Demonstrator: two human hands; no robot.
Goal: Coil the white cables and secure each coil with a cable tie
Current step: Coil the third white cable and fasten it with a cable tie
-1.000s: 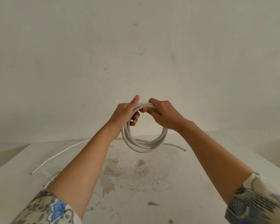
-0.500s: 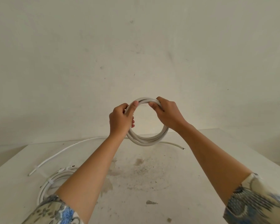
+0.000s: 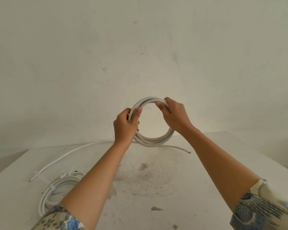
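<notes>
Left hand (image 3: 125, 126) — lower down coil (image 3: 154, 141)

Both arms reach forward from the near edge, the left forearm (image 3: 93, 176) and right forearm (image 3: 219, 156) bare below patterned sleeves and angling in toward each other. The left hand (image 3: 125, 125) curls round the left side of a cable coil (image 3: 153, 141), thumb pressed along it. The right hand (image 3: 175, 117) grips the coil's upper right, knuckles up.
</notes>
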